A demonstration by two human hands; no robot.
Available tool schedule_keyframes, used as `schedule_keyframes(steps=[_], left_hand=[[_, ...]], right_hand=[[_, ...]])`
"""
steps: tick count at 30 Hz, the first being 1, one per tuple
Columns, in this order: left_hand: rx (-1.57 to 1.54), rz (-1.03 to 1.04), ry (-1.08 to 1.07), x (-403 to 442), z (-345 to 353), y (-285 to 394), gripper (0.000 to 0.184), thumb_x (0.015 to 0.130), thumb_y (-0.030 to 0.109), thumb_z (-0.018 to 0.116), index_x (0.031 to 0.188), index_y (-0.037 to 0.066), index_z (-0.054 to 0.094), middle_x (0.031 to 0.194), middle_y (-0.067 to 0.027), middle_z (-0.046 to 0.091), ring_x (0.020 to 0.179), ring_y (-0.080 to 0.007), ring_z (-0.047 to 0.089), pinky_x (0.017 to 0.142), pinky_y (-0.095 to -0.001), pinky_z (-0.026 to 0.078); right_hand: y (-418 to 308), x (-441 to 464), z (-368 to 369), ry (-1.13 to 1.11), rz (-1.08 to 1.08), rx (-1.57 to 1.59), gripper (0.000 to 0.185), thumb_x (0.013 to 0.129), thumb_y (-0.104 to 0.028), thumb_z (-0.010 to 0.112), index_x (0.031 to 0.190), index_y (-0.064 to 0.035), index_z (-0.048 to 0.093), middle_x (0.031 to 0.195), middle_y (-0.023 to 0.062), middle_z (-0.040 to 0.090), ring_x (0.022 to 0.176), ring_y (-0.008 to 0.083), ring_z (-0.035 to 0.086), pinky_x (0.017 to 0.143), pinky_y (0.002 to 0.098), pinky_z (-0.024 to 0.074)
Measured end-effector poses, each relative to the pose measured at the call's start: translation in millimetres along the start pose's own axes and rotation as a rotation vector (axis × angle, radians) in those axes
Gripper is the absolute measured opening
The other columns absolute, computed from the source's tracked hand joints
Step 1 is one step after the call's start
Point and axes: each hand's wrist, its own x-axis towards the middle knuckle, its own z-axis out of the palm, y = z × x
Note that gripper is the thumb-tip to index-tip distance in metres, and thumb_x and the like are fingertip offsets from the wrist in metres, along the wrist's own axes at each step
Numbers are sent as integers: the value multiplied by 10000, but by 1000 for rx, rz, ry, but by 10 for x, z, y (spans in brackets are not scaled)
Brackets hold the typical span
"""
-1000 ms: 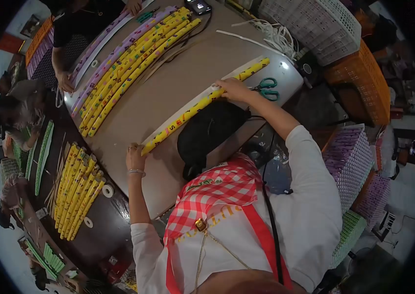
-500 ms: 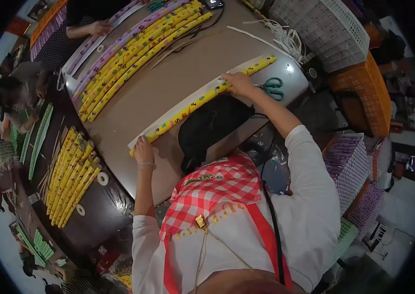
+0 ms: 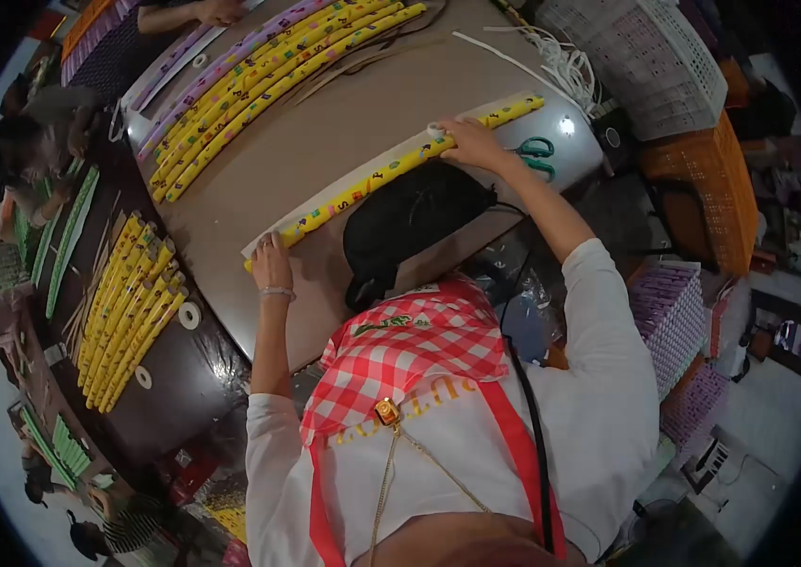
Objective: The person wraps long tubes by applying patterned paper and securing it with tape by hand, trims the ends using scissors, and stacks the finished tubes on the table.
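A long yellow patterned tube with a white strip along its far edge lies slantwise on the brown table. Near its left end, my left hand is closed on it from above. My right hand grips it toward the right end, with a small white ring-like piece at the fingertips. Between the tube and my body lies a black bag. Green-handled scissors rest just right of my right hand.
Several yellow tubes and purple ones lie at the back left. More yellow tubes and tape rolls sit on a dark side table. White strips, crates and an orange crate stand right. Other people are at the left.
My left hand has shifted onto the tube's left end, and the tube lies a little differently. The view has moved. A co-worker's hand at the back has moved along the strip there.
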Motion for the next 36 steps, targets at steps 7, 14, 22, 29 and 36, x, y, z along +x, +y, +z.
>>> schedule_keyframes(steps=[7,14,22,29,36], left_hand=[[-37,-8,117,-116,-41,34,394,764,157,567,1129,59,453,1106,-110,510,1023,-273,496,816,-397,415],[-966,-9,255,-297,-967,766,363,737,56,616,1089,44,527,1038,-137,553,929,-289,553,787,-327,448],[-1920,-139,-56,-326,-1384,1010,272,789,70,612,1044,7,545,969,-79,580,875,-120,562,756,-230,454],[-1989,-186,-101,-428,-1388,926,258,801,51,591,1044,-12,531,962,-69,579,864,-127,565,755,-236,472],[-2094,-392,-264,-423,-1340,884,267,863,160,525,1054,-27,518,969,-75,562,827,-133,563,733,-250,470]], right_hand=[[-759,11,-394,-82,72,509,397,758,-224,633,1066,-56,446,1018,109,555,915,235,548,772,329,426],[-1582,-243,-393,-96,-60,1157,233,888,-179,471,1056,-17,474,1019,57,572,934,133,531,824,257,398],[-2115,-322,-504,-70,-218,533,226,742,-238,642,847,-51,570,746,103,571,719,268,547,634,345,425],[-2133,-377,-412,-67,-302,687,180,762,-184,562,873,-41,561,749,109,586,710,268,561,656,351,441],[-2128,-398,-355,-294,-131,1099,183,846,-2,409,993,13,516,812,72,588,681,98,568,628,222,468]])
